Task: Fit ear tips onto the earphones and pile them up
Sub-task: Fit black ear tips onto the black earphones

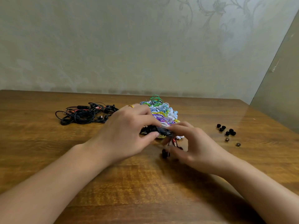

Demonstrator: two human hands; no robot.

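Black coiled earphone [152,130] between both hands, markings perhaps unreadable.

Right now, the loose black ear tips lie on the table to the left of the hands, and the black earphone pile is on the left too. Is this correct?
Not quite. The head view shows the loose black ear tips on the table to the right of the hands; the black earphone pile is on the left, as you said.
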